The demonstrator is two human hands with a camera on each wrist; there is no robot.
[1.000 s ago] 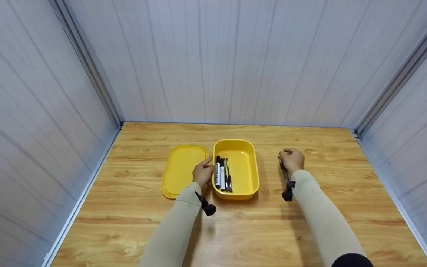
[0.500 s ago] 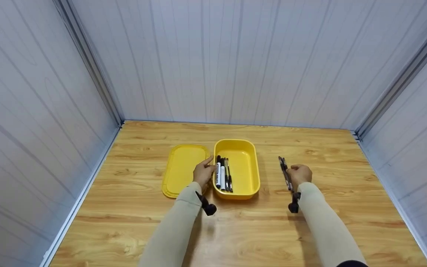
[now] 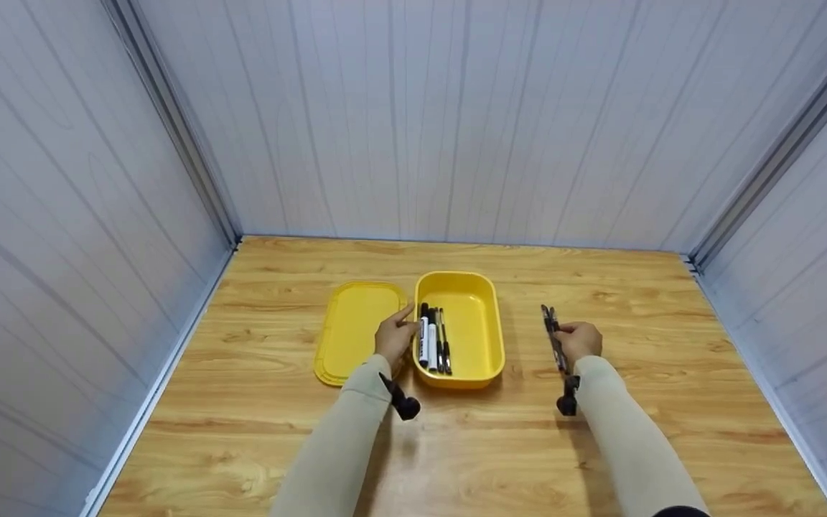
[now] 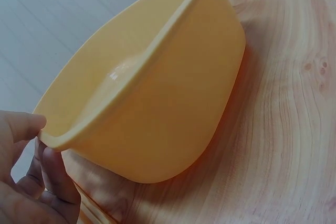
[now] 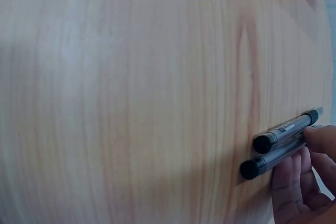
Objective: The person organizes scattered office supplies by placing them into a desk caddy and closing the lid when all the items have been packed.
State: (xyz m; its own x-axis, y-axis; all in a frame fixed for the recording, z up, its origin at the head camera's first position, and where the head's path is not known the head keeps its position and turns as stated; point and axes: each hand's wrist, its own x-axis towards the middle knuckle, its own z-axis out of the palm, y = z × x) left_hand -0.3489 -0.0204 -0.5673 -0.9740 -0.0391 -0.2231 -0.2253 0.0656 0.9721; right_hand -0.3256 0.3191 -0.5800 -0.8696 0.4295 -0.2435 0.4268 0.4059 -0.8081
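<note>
My left hand (image 3: 394, 336) pinches the left rim of a yellow plastic box (image 3: 497, 330), thumb over the edge and fingers against the outer wall in the left wrist view. Two white markers with black caps (image 3: 423, 341) and two slim black pens (image 3: 445, 348) lie lengthwise along the box's left side. To the right of the box, two more clear-barrelled pens with black ends lie side by side. My right hand (image 3: 580, 339) grips the right-hand pen (image 5: 275, 157) between thumb and fingers; the other pen (image 5: 286, 132) lies right alongside it.
A yellow lid (image 3: 356, 330) lies flat on the wooden table (image 3: 500, 445), left of the box and partly under my left hand. Pale panel walls (image 3: 413, 122) enclose the table at the back and both sides.
My right hand has moved back toward me along the pair of pens, from their far ends to about their middle, and now grips one. The left hand stays on the box rim.
</note>
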